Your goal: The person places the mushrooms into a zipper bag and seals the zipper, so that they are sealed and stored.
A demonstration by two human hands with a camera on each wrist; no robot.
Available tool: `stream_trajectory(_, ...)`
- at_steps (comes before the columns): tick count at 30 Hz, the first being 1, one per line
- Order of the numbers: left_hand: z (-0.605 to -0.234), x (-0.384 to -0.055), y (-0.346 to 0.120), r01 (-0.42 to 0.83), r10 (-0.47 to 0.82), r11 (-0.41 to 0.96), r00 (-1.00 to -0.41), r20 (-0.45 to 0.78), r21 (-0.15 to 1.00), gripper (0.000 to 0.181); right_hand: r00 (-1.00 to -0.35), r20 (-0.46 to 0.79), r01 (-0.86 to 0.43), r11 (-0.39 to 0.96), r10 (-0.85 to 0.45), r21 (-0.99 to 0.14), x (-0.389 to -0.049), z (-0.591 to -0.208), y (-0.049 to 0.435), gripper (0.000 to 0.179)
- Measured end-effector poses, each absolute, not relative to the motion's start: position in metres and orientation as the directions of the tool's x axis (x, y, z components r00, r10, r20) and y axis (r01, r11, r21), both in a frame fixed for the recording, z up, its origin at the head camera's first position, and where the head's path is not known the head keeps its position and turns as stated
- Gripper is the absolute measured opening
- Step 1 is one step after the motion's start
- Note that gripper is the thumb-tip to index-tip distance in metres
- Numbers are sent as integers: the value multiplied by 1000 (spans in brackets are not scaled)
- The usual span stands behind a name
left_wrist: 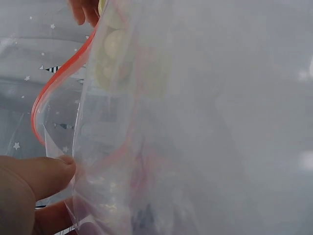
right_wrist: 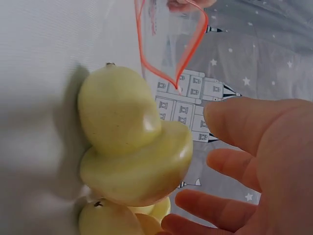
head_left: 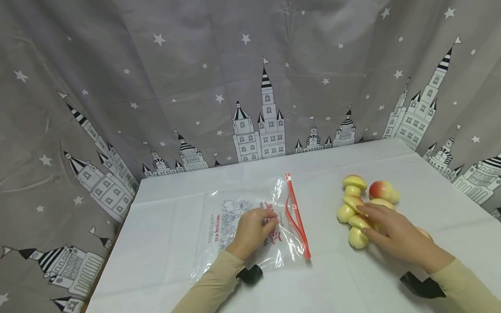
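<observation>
A clear plastic zip bag (head_left: 213, 237) with a red slider strip (head_left: 299, 222) lies on the white cloth, its mouth toward the right. Near the mouth, my left hand (head_left: 252, 228) pinches the upper layer between thumb and fingers, so the opening gapes in the left wrist view. To the right, several yellow fruits (head_left: 358, 238), some with a red blush, lie in a close cluster. Over them hovers my right hand (head_left: 399, 234), fingers spread and holding nothing. The right wrist view shows a rounded yellow-green fruit (right_wrist: 117, 107) against a curved one (right_wrist: 142, 176), beside the thumb.
A white cloth (head_left: 156, 252) covers the table. Behind it hangs a grey curtain (head_left: 188, 56) printed with castles and stars. A red-and-yellow fruit (head_left: 377, 190) lies at the back of the cluster, and another fruit (head_left: 424, 233) is partly hidden behind my right hand.
</observation>
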State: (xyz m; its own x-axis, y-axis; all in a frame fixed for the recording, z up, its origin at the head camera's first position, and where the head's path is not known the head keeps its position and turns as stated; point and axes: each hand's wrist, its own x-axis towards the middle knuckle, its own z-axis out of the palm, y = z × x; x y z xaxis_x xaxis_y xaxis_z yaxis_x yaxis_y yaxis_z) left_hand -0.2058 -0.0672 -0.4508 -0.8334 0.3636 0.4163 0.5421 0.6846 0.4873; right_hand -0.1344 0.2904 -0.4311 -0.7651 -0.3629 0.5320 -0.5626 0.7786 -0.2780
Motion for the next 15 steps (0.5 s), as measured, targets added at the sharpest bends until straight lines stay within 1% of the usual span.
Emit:
stream_trajectory(5, -450, -205, -68, 539, 361, 689, -835, 416, 485, 12, -734, 571, -591, 760, -367, -271, -133, -437, 289, 57)
stream_trajectory(15, -449, -204, -67, 532, 361, 692, -841, 404, 489, 13, -739, 562, -583, 770, -372, -258, -132, -450, 289, 64)
